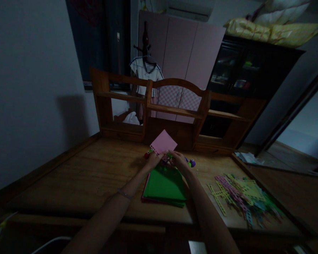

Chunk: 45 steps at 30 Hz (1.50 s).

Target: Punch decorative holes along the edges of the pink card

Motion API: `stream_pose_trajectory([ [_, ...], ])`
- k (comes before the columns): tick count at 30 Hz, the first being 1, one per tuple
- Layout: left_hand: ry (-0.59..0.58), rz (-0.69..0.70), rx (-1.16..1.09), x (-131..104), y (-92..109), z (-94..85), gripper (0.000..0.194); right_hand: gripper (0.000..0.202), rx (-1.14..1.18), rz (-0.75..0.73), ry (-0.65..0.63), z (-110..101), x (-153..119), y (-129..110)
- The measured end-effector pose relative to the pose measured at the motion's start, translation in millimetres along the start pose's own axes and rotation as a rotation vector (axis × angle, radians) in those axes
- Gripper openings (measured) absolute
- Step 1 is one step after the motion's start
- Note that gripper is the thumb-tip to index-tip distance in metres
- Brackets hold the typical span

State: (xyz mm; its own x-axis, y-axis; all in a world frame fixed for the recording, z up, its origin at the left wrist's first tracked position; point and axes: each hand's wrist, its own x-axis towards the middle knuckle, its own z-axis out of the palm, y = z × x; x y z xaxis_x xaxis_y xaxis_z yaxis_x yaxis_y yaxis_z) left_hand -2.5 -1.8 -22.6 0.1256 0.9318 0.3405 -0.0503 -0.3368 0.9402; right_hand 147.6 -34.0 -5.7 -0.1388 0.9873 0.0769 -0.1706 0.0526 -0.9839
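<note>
Left hand (154,161) has fingers pinched on pink sheet (164,141) near lower edge, likely steadying it beyond green stack (164,187); right hand (180,162) beside, can't tell its grip

Your left hand (155,159) pinches the pink sheet (164,140) low down; your right hand (179,161) meets it there, its hold unclear. Left of your grip sits a red piece (146,155), right of it a purple piece (192,163). Below it lies the green stack (165,187); well right, strips (237,192). Beyond it stands the shelf (175,110).
</note>
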Motion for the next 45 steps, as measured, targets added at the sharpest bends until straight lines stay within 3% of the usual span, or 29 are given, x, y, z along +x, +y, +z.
stream_pose_trajectory([
  [8, -0.008, 0.014, -0.026, -1.2, 1.8, 1.9, 0.04, 0.041, -0.034, 0.016, 0.055, 0.3, -2.4, -2.9],
  [21, -0.032, 0.038, -0.005, -1.9, 1.8, 2.8, 0.039, 0.042, -0.084, -0.017, 0.02, 0.6, -6.0, -2.5],
  [45, -0.037, 0.039, 0.043, 0.3, -0.9, 1.4, 0.037, 0.043, -0.151, 0.001, 0.068, 0.9, -1.1, 3.9],
])
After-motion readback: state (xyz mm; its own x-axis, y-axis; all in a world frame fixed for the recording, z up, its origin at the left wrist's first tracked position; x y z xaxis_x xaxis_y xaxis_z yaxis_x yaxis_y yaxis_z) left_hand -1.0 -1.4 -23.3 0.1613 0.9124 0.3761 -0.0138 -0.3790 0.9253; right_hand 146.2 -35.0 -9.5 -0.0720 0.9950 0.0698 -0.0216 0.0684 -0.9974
